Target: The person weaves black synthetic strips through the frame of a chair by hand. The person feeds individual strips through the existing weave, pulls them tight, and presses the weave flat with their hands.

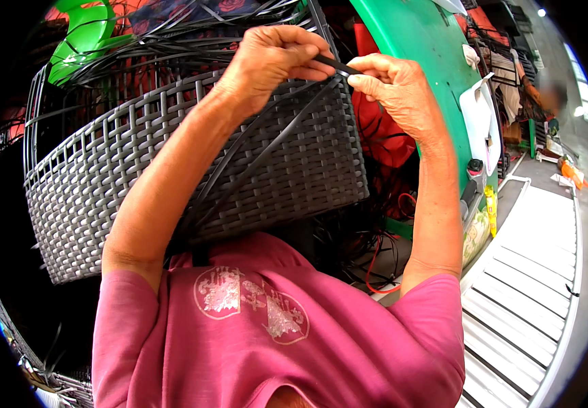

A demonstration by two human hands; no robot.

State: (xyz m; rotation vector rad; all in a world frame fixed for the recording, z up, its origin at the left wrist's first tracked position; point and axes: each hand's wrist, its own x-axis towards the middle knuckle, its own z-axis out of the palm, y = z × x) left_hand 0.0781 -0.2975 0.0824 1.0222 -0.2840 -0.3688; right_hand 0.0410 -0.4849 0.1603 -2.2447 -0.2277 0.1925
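A flat black plastic strip (pixel 335 64) runs between my two raised hands, above the far right corner of a dark grey woven basket-like piece (pixel 267 160). My left hand (pixel 273 61) pinches the strip from the left, fingers curled. On its other side, the thumb and forefinger of my right hand (pixel 399 88) close on the strip's end. Loose strips (pixel 260 153) slant down across the woven wall below my hands. More black strips (pixel 144 54) lie tangled along the unfinished upper edge, where bare uprights show.
A bright green plastic chair part (pixel 83 41) stands at the back left. At right is a green tabletop (pixel 420 41) with a white piece (pixel 478 119) at its edge. Beyond lies a white slatted frame (pixel 529 272). Another person's arm (pixel 527 81) shows far right.
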